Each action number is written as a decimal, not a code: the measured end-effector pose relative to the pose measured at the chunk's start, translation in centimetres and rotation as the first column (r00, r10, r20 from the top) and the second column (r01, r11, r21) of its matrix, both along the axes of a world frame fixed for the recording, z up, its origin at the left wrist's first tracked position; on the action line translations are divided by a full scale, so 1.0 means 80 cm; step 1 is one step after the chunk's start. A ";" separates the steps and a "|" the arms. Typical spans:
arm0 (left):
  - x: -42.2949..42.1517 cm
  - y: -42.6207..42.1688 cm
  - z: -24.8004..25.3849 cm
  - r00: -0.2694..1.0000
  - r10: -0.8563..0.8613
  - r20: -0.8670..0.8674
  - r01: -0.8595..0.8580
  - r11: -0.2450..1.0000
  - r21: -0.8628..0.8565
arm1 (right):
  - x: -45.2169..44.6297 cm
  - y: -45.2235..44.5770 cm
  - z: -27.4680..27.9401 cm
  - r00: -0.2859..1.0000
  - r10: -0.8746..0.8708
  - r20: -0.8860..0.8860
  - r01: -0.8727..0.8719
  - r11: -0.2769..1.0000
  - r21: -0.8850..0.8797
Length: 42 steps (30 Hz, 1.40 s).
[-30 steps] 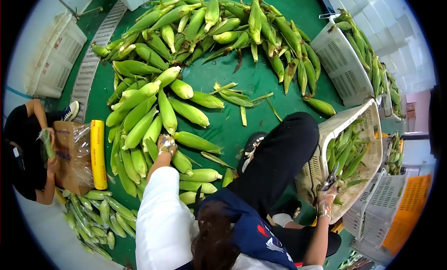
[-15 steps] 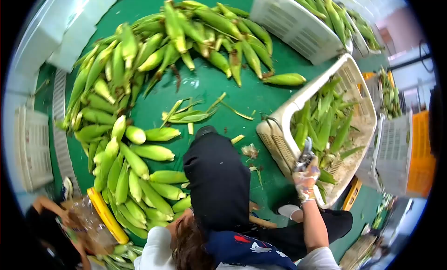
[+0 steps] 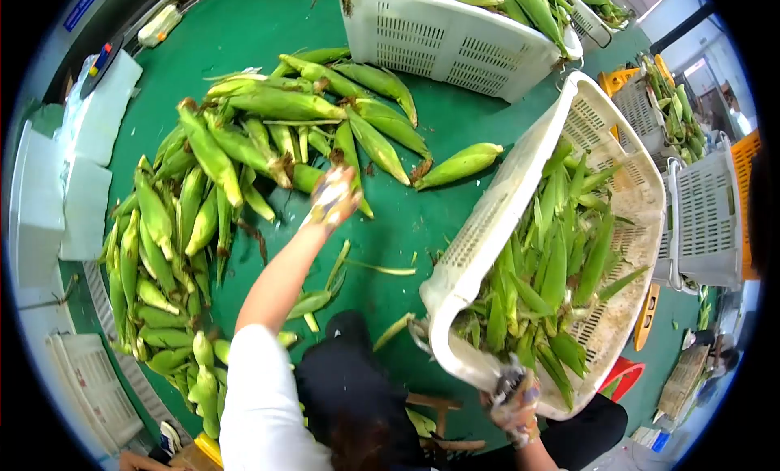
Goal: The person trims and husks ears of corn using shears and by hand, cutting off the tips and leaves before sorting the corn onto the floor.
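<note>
My left hand [image 3: 333,198] is stretched out over the green floor [image 3: 398,248], palm down at the near edge of the heap, its fingers partly curled over a slim ear of corn [image 3: 349,154]. I cannot tell whether they grip it or only lie against it. The skin looks mottled, with white and brownish patches. The ear is wrapped in smooth, ribbed green husk, and a dark, ragged tuft shows by my fingertips. Beyond and to the left, the corn heap [image 3: 280,105] sweeps in a curve, long tapering ears crossing one another, some with dry brown silk, others with pale blunt ends. One plump ear [image 3: 461,165] lies on the floor just beside the heap, its dark, frayed end toward it. My right hand [image 3: 515,408] is closed around a metal hand tool [image 3: 510,379], at the near rim of a tilted off-white crate [image 3: 479,227]. The crate is rigid plastic, slotted along its wall and stained brown inside, and it holds loose, leafy green husks [image 3: 556,264]. Narrow husk strips [image 3: 313,302] lie on the floor nearer me than my left hand. A cleaner white crate [image 3: 439,45], also slotted, stands past the heap with more ears in it.
</note>
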<state>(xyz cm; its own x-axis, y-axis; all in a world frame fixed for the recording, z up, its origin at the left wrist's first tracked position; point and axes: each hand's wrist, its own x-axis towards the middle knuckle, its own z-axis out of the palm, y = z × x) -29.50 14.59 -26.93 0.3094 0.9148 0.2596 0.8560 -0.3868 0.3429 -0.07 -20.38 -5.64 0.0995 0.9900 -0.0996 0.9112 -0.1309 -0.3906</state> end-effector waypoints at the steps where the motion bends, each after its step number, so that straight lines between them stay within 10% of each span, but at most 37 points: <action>1: 0.029 0.062 0.008 0.992 -0.073 -0.106 0.061 0.992 -0.109 | -0.007 -0.002 0.003 0.965 -0.177 -0.191 0.170 0.984 -0.054; 3: 0.069 0.167 -0.025 0.971 -0.130 -0.198 0.132 0.991 -0.004 | -0.022 -0.005 0.008 0.674 -0.506 -0.538 0.507 0.847 -0.162; 5: 0.106 0.244 -0.033 0.945 -0.012 -0.327 0.028 0.999 0.045 | 0.056 -0.117 -0.057 0.958 0.196 0.210 -0.119 0.936 -0.332; 7: 0.124 0.309 -0.040 0.900 -0.009 -0.436 -0.004 1.000 -0.028 | 0.075 -0.220 -0.126 0.671 0.095 0.736 -0.007 0.992 -0.122; 10: 0.133 0.372 -0.043 0.827 0.035 -0.561 -0.140 0.979 -0.146 | 0.033 -0.054 -0.017 0.917 -0.280 0.285 0.277 0.959 0.053; 16: 0.111 0.431 -0.068 0.918 0.044 -0.395 -0.221 0.882 -0.416 | 0.024 -0.041 -0.013 0.885 -0.393 0.250 0.429 0.897 -0.108; 22: 0.119 0.477 -0.108 0.866 0.057 -0.497 -0.222 0.934 -0.279 | 0.004 -0.019 -0.006 0.856 -0.510 0.083 0.516 0.853 -0.078; 25: 0.110 0.480 -0.112 0.920 0.018 -0.392 -0.154 0.936 -0.316 | -0.008 0.029 0.015 0.445 -0.895 -0.043 0.769 0.406 -0.494; 37: 0.075 0.378 -0.119 0.765 -0.493 -0.414 0.276 0.832 -0.481 | 0.004 -0.015 0.002 0.738 -0.622 0.260 0.675 0.685 -0.275; 40: 0.074 0.322 -0.095 0.707 -0.600 -0.374 0.355 0.759 -0.545 | 0.011 -0.009 -0.022 0.400 -0.825 -0.399 0.837 0.506 -0.209; 42: 0.071 0.283 -0.066 0.681 -0.644 -0.349 0.258 0.657 -0.708 | 0.017 -0.013 -0.022 0.462 -0.819 -0.341 0.814 0.544 -0.203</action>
<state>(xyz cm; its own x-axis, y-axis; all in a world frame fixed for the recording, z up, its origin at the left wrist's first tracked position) -23.80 37.22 -32.18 0.6244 0.5036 -0.5970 0.7181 -0.6708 0.1852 1.26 -21.45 -7.38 0.8171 0.4751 -0.3265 0.1770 -0.7457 -0.6423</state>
